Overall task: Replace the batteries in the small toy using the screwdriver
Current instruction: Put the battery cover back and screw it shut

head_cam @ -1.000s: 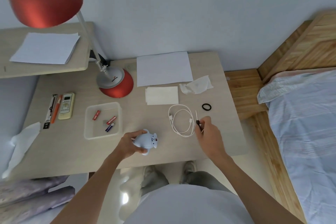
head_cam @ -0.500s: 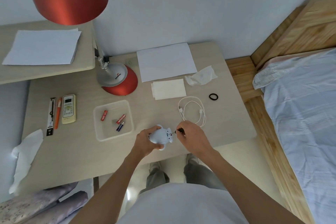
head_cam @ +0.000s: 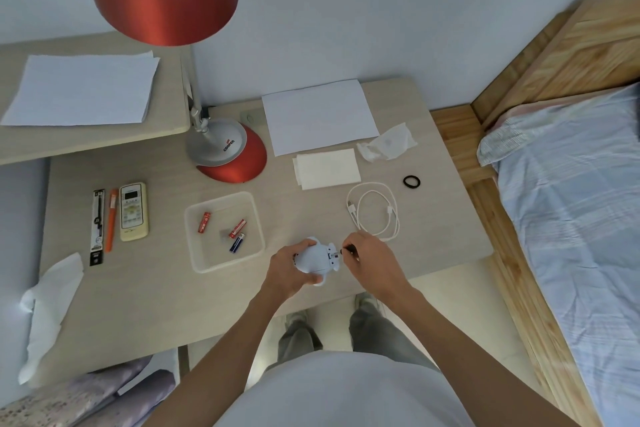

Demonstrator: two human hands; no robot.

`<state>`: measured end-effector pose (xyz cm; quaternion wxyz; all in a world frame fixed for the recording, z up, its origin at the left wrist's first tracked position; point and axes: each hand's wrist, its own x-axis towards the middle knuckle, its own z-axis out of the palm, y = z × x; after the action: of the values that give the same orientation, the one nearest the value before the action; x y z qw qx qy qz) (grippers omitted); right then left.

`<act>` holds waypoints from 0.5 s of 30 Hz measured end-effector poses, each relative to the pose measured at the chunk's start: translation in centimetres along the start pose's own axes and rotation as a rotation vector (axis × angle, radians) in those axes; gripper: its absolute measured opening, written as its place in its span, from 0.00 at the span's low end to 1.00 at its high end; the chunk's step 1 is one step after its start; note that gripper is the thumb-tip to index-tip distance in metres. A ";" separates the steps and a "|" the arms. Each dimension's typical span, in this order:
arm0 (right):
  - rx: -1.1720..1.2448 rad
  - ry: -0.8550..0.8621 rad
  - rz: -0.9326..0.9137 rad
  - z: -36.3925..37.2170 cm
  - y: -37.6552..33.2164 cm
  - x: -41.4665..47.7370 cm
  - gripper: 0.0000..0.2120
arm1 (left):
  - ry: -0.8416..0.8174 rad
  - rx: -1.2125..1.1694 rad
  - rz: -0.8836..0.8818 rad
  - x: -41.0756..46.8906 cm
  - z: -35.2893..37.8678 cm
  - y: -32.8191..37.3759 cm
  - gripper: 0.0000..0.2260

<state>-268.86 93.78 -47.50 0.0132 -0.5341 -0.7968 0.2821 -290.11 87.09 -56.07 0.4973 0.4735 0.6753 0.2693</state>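
Observation:
My left hand (head_cam: 289, 270) grips a small pale blue toy (head_cam: 317, 258) just above the desk's front edge. My right hand (head_cam: 372, 262) pinches a small black-handled screwdriver (head_cam: 348, 248), whose tip touches the toy's right side. Most of the screwdriver is hidden by my fingers. Left of the toy stands a clear plastic tray (head_cam: 194, 246) holding two red batteries (head_cam: 204, 222) (head_cam: 237, 228) and one blue battery (head_cam: 237, 243).
A red desk lamp (head_cam: 227, 152) stands at the back, its shade overhead. A white cable (head_cam: 375, 210), a black ring (head_cam: 411, 181), paper sheets (head_cam: 318, 116) and tissues lie to the right. A remote (head_cam: 133, 211) and pens lie left. A bed (head_cam: 581, 204) borders the desk on the right.
My right hand picked up the screwdriver beside the cable and carried it left to the toy. The left hand turned the toy and kept hold of it.

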 end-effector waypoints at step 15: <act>-0.255 -0.195 0.025 -1.0 -0.4 1.7 0.11 | -0.020 0.019 -0.019 0.7 0.5 0.1 0.34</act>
<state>-269.64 95.58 -46.91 -0.1358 -0.5114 -0.8169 0.2294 -289.69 87.70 -56.48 0.5022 0.4742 0.6772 0.2535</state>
